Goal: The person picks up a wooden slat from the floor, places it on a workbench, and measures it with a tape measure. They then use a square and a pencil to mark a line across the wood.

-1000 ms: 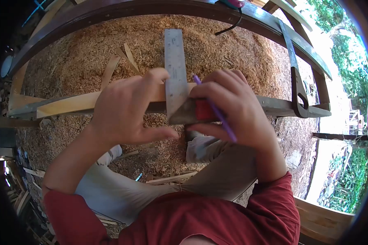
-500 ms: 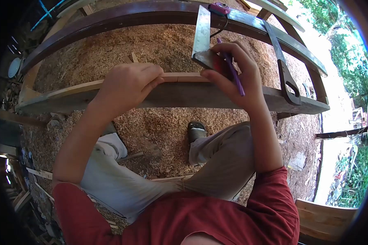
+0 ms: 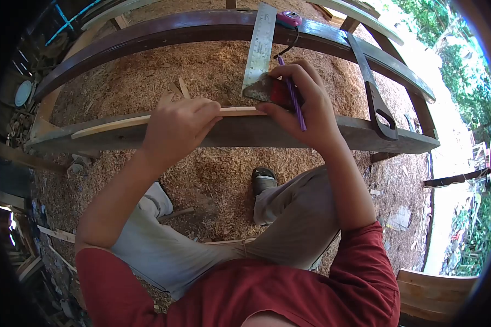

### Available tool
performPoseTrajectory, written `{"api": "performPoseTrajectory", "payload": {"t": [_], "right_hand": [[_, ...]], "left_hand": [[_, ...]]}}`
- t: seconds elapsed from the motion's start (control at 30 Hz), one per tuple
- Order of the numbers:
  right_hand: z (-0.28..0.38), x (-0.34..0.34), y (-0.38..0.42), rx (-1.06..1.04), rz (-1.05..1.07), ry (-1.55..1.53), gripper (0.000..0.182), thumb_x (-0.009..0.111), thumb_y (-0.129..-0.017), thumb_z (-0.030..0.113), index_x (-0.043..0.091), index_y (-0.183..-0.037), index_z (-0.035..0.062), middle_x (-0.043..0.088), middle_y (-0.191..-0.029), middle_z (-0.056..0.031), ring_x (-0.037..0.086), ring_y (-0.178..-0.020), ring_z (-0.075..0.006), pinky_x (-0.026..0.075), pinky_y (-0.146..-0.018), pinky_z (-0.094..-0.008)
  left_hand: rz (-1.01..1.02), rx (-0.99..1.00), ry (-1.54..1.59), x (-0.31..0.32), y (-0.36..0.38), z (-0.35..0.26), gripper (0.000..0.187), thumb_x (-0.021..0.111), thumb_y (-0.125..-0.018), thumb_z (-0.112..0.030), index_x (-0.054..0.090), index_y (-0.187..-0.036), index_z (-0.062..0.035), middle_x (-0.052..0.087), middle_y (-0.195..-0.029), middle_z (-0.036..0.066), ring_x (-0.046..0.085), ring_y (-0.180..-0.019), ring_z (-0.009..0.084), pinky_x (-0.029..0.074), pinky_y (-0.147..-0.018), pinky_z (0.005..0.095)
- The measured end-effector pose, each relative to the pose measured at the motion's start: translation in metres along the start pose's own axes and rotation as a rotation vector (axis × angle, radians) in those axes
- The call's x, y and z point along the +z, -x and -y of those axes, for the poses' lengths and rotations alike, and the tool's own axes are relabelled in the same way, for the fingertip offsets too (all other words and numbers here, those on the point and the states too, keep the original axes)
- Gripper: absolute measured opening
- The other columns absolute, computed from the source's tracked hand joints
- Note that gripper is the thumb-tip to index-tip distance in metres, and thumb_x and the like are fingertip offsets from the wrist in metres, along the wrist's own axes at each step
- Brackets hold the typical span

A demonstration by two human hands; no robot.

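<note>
My left hand (image 3: pixel 181 123) is closed round a thin pale wooden strip (image 3: pixel 112 126), its fingers pinching it over the grey plank (image 3: pixel 240 132) in front of me. A try square (image 3: pixel 261 46) with a marked metal blade is in my right hand (image 3: pixel 315 106), blade pointing away from me. A purple pencil (image 3: pixel 294 101) sits between the same hand's fingers. The right fingertips and the square's stock are at the strip's right part, whose far end is hidden by the hand.
A handsaw (image 3: pixel 384 117) rests across the plank and the dark beam (image 3: pixel 202 20) behind it. On that beam sits a pink tape measure (image 3: pixel 290 19). Wood shavings (image 3: pixel 218 163) cover the ground, with small offcuts (image 3: pixel 183 87) beyond the plank.
My right hand, with the try square and pencil, has shifted left, and the blade leans further left. My left hand keeps its hold on the strip, whose left end sits slightly lower.
</note>
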State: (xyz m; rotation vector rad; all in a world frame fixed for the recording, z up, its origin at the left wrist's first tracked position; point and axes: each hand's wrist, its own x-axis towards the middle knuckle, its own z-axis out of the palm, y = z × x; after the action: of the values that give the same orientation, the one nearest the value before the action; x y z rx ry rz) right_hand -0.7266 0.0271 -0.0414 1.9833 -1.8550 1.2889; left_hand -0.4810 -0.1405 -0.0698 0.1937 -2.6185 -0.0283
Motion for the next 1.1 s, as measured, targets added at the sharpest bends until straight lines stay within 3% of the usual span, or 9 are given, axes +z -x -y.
{"api": "performPoseTrajectory", "payload": {"t": [0.07, 0.13, 0.27, 0.37, 0.43, 0.67, 0.97, 1.1], "right_hand": [[-0.001, 0.001, 0.0, 0.021, 0.004, -0.008, 0.054, 0.095, -0.082, 0.025, 0.07, -0.125, 0.0053, 0.066, -0.112, -0.014, 0.067, -0.106, -0.0383, 0.054, -0.093, -0.0469], [-0.001, 0.001, 0.0, 0.019, 0.008, -0.004, 0.054, 0.095, -0.083, 0.025, 0.069, -0.126, 0.0053, 0.066, -0.112, -0.014, 0.067, -0.106, -0.038, 0.054, -0.093, -0.0467], [0.001, 0.002, -0.001, 0.002, 0.008, 0.007, 0.051, 0.094, -0.086, 0.025, 0.069, -0.126, 0.0049, 0.064, -0.112, -0.0141, 0.067, -0.105, -0.037, 0.054, -0.092, -0.0457], [0.005, 0.003, -0.003, -0.004, 0.012, -0.018, 0.051, 0.092, -0.087, 0.025, 0.069, -0.128, 0.0045, 0.063, -0.112, -0.0144, 0.066, -0.103, -0.0369, 0.054, -0.091, -0.0453], [0.007, 0.004, -0.005, -0.003, 0.017, -0.032, 0.051, 0.092, -0.087, 0.025, 0.069, -0.128, 0.0043, 0.063, -0.112, -0.0146, 0.065, -0.103, -0.0369, 0.054, -0.091, -0.0454], [0.001, 0.0, -0.005, -0.106, 0.143, -0.039, 0.052, 0.093, -0.085, 0.027, 0.071, -0.128, 0.0065, 0.062, -0.112, -0.0133, 0.064, -0.105, -0.0359, 0.053, -0.093, -0.0453], [0.017, 0.005, 0.008, -0.135, 0.247, 0.05, 0.059, 0.094, -0.083, 0.037, 0.072, -0.131, 0.0119, 0.062, -0.116, -0.0104, 0.063, -0.11, -0.0357, 0.047, -0.1, -0.0481], [0.026, 0.014, 0.009, -0.164, 0.249, 0.052, 0.06, 0.093, -0.083, 0.036, 0.071, -0.133, 0.0125, 0.062, -0.118, -0.0099, 0.062, -0.112, -0.0348, 0.046, -0.101, -0.0474]], "left_hand": [[-0.012, -0.004, -0.025, 0.006, 0.003, -0.003, 0.021, 0.078, -0.101, -0.023, 0.071, -0.115, -0.0098, 0.08, -0.109, 0.01, 0.079, -0.095, 0.0318, 0.063, -0.075, 0.0464], [-0.152, 0.042, -0.03, 0.012, 0.005, -0.005, 0.023, 0.079, -0.101, -0.023, 0.071, -0.118, -0.0097, 0.08, -0.112, 0.01, 0.079, -0.096, 0.0318, 0.063, -0.078, 0.0463], [-0.169, 0.043, -0.016, 0.009, 0.005, -0.005, 0.023, 0.079, -0.101, -0.023, 0.071, -0.118, -0.009, 0.081, -0.113, 0.01, 0.08, -0.095, 0.0328, 0.063, -0.079, 0.0471], [-0.114, -0.007, 0.032, 0.003, 0.001, -0.001, 0.021, 0.078, -0.102, -0.024, 0.071, -0.115, -0.0089, 0.08, -0.104, 0.011, 0.078, -0.09, 0.0342, 0.061, -0.076, 0.0484], [0.05, -0.088, 0.009, -0.004, -0.005, 0.0, 0.02, 0.076, -0.103, -0.026, 0.07, -0.11, -0.0086, 0.077, -0.094, 0.013, 0.076, -0.086, 0.0359, 0.059, -0.072, 0.0496], [0.07, -0.091, 0.058, -0.004, -0.011, 0.007, 0.02, 0.071, -0.107, -0.029, 0.068, -0.106, -0.0091, 0.074, -0.09, 0.014, 0.073, -0.082, 0.0383, 0.057, -0.069, 0.0512], [0.011, -0.233, 0.313, -0.007, -0.01, 0.008, 0.022, 0.067, -0.106, -0.019, 0.062, -0.127, -0.0141, 0.08, -0.102, 0.013, 0.079, -0.087, 0.0378, 0.059, -0.071, 0.0483], [0.023, -0.155, 0.305, -0.008, -0.012, 0.014, 0.047, 0.067, -0.103, -0.014, 0.06, -0.15, -0.0162, 0.081, -0.109, 0.015, 0.079, -0.086, 0.0387, 0.06, -0.073, 0.0487]]}}
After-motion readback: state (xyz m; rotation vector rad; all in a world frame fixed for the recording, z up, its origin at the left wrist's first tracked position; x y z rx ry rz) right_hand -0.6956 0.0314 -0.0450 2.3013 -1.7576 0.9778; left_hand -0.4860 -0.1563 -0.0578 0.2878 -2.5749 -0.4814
